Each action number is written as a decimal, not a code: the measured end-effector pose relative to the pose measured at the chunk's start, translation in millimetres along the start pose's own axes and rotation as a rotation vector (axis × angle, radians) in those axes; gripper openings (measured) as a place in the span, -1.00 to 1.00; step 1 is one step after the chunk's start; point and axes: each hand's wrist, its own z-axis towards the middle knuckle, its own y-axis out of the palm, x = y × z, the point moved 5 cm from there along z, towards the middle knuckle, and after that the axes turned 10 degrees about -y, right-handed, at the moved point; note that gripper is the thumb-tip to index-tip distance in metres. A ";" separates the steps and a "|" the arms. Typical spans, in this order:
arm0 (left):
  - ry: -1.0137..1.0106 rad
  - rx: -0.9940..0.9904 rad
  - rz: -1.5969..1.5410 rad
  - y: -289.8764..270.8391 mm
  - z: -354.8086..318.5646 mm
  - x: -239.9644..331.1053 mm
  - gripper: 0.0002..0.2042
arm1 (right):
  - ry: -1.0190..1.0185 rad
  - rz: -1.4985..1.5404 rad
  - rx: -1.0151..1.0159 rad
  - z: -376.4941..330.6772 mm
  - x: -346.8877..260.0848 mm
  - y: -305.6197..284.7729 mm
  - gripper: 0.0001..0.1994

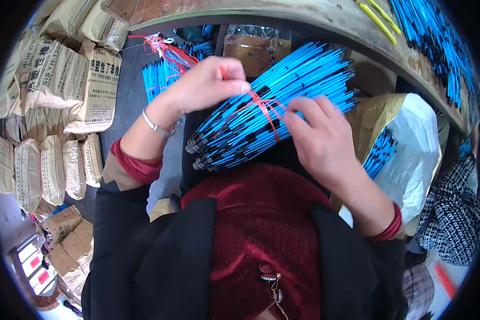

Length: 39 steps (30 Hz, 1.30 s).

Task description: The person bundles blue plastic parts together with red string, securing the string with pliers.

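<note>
A thick bundle of blue rods with black ends (298,74) lies slanted across my lap. Red plastic twine (264,108) wraps round its middle and crosses on top. My left hand (213,82) is closed on the twine at the bundle's upper left, with a red end showing by the fingers. At the right side of the crossing, my right hand (320,130) pinches another stretch of the same twine between thumb and fingers. The fingertips of both hands are close to the rods.
Smaller tied blue bundles (154,80) and loose red twine strands (170,53) lie beyond my left hand. A wooden table (304,16) curves along the far side, holding more blue rods (426,48) and yellow strips (378,21). An open white-lined sack (410,144) stands right; stacked paper sacks (53,80) fill the left.
</note>
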 end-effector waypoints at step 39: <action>0.768 0.813 -0.252 -141.0 -5.6 158.5 0.15 | -0.030 0.758 0.561 176.7 145.9 -41.2 -0.30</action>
